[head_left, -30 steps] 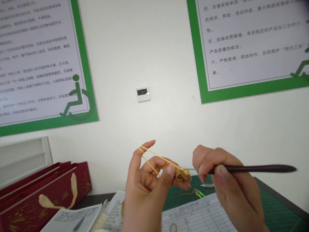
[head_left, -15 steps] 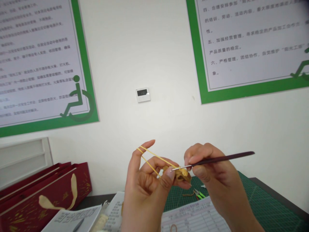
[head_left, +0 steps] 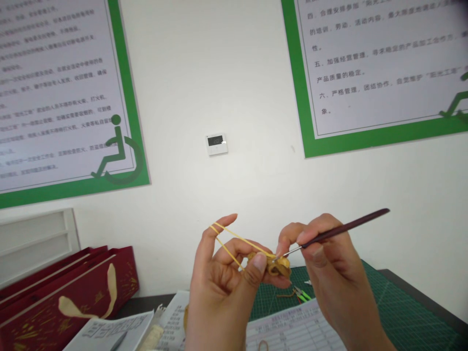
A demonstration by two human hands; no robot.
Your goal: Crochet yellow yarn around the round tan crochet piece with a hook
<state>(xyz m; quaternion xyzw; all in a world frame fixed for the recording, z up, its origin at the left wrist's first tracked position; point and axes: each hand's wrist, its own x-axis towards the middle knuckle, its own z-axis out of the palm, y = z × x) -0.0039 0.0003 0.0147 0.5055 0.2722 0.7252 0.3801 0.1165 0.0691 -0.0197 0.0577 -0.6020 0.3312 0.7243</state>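
My left hand [head_left: 226,278] pinches a small crocheted piece [head_left: 280,268] in mustard and yellow between thumb and fingers. A strand of yellow yarn [head_left: 234,230] loops round its raised index finger and runs taut down to the piece. In my right hand [head_left: 329,263] is a crochet hook [head_left: 345,228] with a dark purple handle, held like a pen and tilted up to the right. Its thin metal shaft meets the piece at the right of my left thumb; the hook's very tip is hard to make out.
A green cutting mat [head_left: 402,302] covers the table, with printed sheets [head_left: 296,324] and green-handled pliers [head_left: 302,294] on it. Dark red gift bags [head_left: 120,273] stand at the left, near a paper with a pen [head_left: 119,340]. A thermostat [head_left: 216,145] hangs on the wall behind.
The crochet hook has tilted more steeply, its handle end rising. Its tip has shifted right, from over my left thumb to the crocheted piece. My left hand has hardly moved.
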